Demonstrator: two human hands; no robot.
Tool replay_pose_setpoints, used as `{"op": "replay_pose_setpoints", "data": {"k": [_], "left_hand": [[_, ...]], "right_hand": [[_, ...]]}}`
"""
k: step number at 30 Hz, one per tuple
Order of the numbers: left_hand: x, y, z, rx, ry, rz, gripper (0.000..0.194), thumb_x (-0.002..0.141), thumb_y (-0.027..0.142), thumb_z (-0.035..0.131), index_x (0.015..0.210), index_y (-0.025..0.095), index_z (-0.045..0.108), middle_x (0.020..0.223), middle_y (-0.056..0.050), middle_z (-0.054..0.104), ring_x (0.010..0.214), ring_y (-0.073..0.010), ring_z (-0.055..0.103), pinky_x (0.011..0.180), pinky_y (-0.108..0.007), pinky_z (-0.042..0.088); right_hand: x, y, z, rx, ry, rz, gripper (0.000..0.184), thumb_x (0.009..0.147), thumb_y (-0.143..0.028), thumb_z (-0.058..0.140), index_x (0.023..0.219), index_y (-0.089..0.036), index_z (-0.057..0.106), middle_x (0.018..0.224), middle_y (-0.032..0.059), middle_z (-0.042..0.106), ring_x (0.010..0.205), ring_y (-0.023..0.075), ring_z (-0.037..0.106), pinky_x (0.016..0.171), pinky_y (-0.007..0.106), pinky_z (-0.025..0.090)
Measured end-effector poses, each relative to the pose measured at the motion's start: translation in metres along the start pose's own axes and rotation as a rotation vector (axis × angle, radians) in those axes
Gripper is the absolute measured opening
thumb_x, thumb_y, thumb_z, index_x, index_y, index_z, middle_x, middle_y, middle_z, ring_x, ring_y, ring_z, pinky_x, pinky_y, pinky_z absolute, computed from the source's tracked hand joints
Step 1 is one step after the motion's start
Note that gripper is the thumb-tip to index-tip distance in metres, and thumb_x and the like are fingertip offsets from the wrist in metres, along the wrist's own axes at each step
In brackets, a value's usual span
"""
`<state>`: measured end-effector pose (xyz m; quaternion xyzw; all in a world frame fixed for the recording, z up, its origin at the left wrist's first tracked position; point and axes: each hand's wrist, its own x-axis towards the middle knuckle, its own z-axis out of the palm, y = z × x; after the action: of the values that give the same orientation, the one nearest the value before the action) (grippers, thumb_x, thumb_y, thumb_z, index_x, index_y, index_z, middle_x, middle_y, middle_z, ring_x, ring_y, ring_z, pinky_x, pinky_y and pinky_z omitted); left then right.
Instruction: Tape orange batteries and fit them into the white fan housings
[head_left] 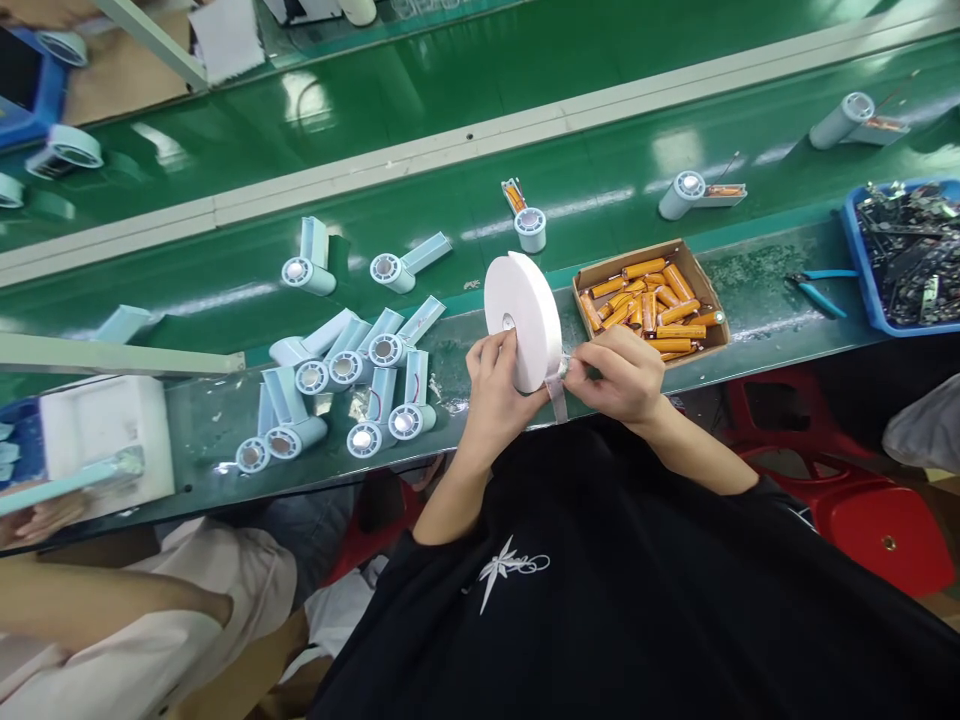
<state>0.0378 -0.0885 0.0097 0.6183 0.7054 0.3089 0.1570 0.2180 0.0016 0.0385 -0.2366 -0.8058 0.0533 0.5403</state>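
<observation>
My left hand (493, 385) grips a large white tape roll (523, 318) held upright on its edge in front of my chest. My right hand (622, 375) pinches the loose strip of tape (556, 395) that hangs down from the roll's right side. Both hands hover over the near edge of the green bench. Just beyond my right hand stands a cardboard box (709, 298) with several orange cylindrical cells (649, 305).
A cluster of pale blue fan housings (352, 385) lies left of my hands. More housings (690, 192) ride the green conveyor (450, 200). Blue pliers (817, 290) and a blue parts tray (855, 262) sit at the right. Another person's arm (97, 600) is at lower left. Red stools (885, 520) stand below.
</observation>
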Motion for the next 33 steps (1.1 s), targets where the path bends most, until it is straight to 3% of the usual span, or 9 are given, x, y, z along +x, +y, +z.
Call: {"op": "replay_pose_setpoints", "data": {"k": [5,12,17,25,29,33], "left_hand": [[0.002,0.0,0.003,0.053,0.054,0.009,0.084,0.089,0.051,0.086,0.159,0.022,0.05,0.147,-0.017,0.06,0.139,-0.0375,0.051,0.126,-0.058,0.041],[0.005,0.0,0.005,0.018,0.054,0.0,0.08,0.092,0.044,0.081,0.161,0.022,0.048,0.146,-0.018,0.059,0.139,-0.0363,0.05,0.123,-0.055,0.043],[0.007,-0.001,-0.001,-0.048,0.049,-0.052,0.082,0.092,0.047,0.082,0.163,0.024,0.047,0.152,-0.018,0.055,0.143,-0.0371,0.047,0.121,-0.055,0.048],[0.006,-0.009,-0.004,-0.098,0.046,-0.079,0.096,0.089,0.046,0.087,0.171,0.031,0.039,0.16,-0.016,0.047,0.154,-0.0392,0.041,0.127,-0.061,0.046],[0.007,-0.018,-0.002,-0.091,0.069,-0.064,0.096,0.092,0.046,0.085,0.173,0.032,0.036,0.166,-0.016,0.043,0.158,-0.0387,0.039,0.129,-0.061,0.045],[0.008,-0.021,-0.001,0.042,0.186,-0.027,0.089,0.091,0.056,0.083,0.166,0.026,0.046,0.161,-0.018,0.05,0.155,-0.041,0.039,0.13,-0.065,0.04]], "right_hand": [[-0.001,-0.004,-0.001,0.123,-0.061,-0.035,0.016,0.092,-0.01,0.069,0.092,-0.026,0.065,0.073,-0.002,0.067,0.063,0.0157,0.063,0.061,0.031,0.053],[-0.011,-0.023,0.007,0.336,-0.159,0.001,0.019,0.089,-0.007,0.065,0.095,-0.025,0.063,0.079,-0.0011,0.071,0.068,0.0142,0.066,0.064,0.026,0.057],[-0.022,-0.018,0.006,0.261,-0.286,-0.177,0.02,0.086,-0.008,0.071,0.09,-0.026,0.064,0.077,-0.002,0.068,0.07,0.015,0.064,0.075,0.029,0.06],[-0.025,0.0,-0.007,0.278,-0.534,-0.364,0.018,0.092,-0.014,0.067,0.08,-0.026,0.06,0.068,-0.0032,0.059,0.064,0.0155,0.055,0.064,0.032,0.046],[-0.027,0.005,-0.012,0.38,-0.547,-0.265,0.017,0.094,-0.012,0.063,0.082,-0.024,0.062,0.07,-0.0019,0.063,0.064,0.0155,0.057,0.063,0.031,0.047],[-0.019,0.013,-0.018,0.399,-0.445,-0.044,0.023,0.103,-0.017,0.061,0.081,-0.023,0.063,0.069,0.0,0.066,0.063,0.0155,0.06,0.061,0.03,0.049]]}}
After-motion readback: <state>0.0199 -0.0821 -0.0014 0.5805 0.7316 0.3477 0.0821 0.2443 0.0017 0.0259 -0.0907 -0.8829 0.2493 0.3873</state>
